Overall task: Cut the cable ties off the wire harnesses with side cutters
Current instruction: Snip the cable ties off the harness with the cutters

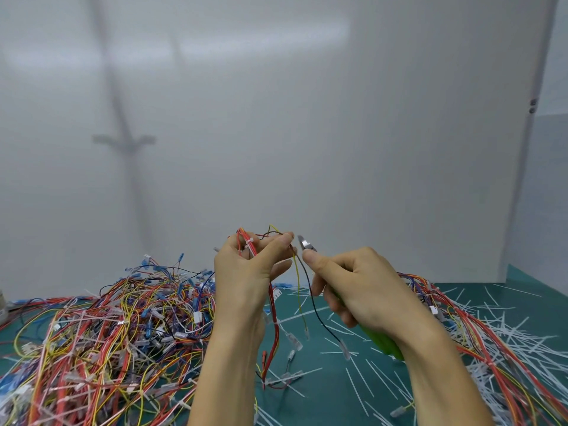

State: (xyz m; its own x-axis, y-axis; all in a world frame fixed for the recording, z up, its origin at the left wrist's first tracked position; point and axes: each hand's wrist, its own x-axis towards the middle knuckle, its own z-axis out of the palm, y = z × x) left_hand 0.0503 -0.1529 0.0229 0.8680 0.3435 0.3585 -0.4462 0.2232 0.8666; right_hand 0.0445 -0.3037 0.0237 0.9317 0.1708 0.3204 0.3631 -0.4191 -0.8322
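My left hand (pixel 246 272) holds up a wire harness (pixel 272 302) of red, yellow and black wires, fingers pinching it near a white cable tie (pixel 248 241). The loose wire ends with clear connectors hang down over the mat. My right hand (pixel 353 290) grips green-handled side cutters (pixel 382 342). Their metal jaws (pixel 305 243) point up and left, a short gap from my left fingertips, and touch no tie.
A big tangled pile of coloured harnesses (pixel 107 333) covers the green mat (pixel 332 392) on the left. Another bundle of harnesses (pixel 491 348) lies at the right among several cut white ties (pixel 522 342). A white wall (pixel 276 118) stands behind.
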